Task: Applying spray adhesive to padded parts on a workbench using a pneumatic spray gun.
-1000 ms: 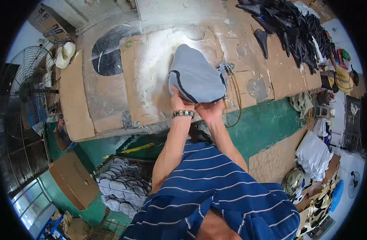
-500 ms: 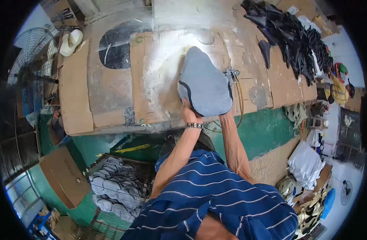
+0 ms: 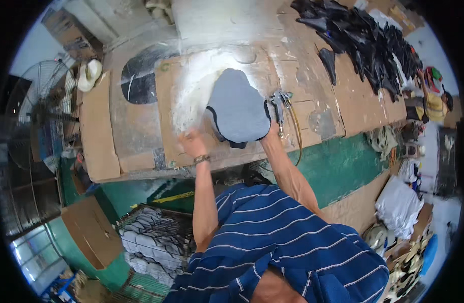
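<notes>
A grey saddle-shaped pad (image 3: pixel 237 108) with black edging sits over the cardboard-covered table (image 3: pixel 98 131), its narrow end pointing away from me. My right hand (image 3: pixel 273 132) grips its lower right edge, the fingers mostly hidden beneath. Apart from the pad, to its left, my left hand (image 3: pixel 193 144) is smeared by motion, and its fingers cannot be made out. Just right of the pad is a metal spray gun (image 3: pixel 278 103) with a yellowish hose (image 3: pixel 297 129) curving over the table's front edge.
Black saddle-shaped pieces (image 3: pixel 363 45) heap at the table's far right. A wire rack (image 3: pixel 153 237) below left holds several stacked grey pads. A cardboard box (image 3: pixel 92 231), a fan (image 3: pixel 47 86) and a white bag (image 3: pixel 398 206) stand around. Another person (image 3: pixel 434 107) works at far right.
My left hand has let go of the pad and moved left. The pad has shifted slightly left and nearer, with my right hand still on it.
</notes>
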`<state>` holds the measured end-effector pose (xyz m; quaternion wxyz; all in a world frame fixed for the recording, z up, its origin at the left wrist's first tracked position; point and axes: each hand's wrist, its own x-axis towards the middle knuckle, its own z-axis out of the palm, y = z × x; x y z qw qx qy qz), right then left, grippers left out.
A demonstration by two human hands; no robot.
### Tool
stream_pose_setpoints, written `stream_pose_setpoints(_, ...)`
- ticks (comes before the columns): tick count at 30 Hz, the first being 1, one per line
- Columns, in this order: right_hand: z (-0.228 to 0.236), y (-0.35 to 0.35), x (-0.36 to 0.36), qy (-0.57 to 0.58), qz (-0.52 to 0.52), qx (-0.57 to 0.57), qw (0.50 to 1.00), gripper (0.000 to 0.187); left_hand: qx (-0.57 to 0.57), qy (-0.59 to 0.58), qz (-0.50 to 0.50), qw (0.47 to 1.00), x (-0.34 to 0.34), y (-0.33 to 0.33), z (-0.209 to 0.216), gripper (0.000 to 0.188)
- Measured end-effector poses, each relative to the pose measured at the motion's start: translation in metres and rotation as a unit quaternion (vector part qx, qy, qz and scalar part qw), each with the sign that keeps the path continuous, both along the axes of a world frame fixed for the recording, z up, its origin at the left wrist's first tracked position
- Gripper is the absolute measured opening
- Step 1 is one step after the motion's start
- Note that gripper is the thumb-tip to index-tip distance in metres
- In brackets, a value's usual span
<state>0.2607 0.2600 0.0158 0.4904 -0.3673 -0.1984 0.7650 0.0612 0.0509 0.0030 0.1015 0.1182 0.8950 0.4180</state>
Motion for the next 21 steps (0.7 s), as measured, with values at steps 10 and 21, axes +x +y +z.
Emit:
stream_pose_setpoints(10,0.004,0.015,0.056,-0.474,0.023,0.020,0.880,0.044,-0.004,0.348,-0.531,0.773,0.065,0.087,0.149,0.097)
stream_pose_setpoints(21,0.102,0.010,0.033,-0.534,-0.022,0.422,0.732,0.032,0.006,0.278,-0.624,0.731,0.043,0.156,0.132,0.097)
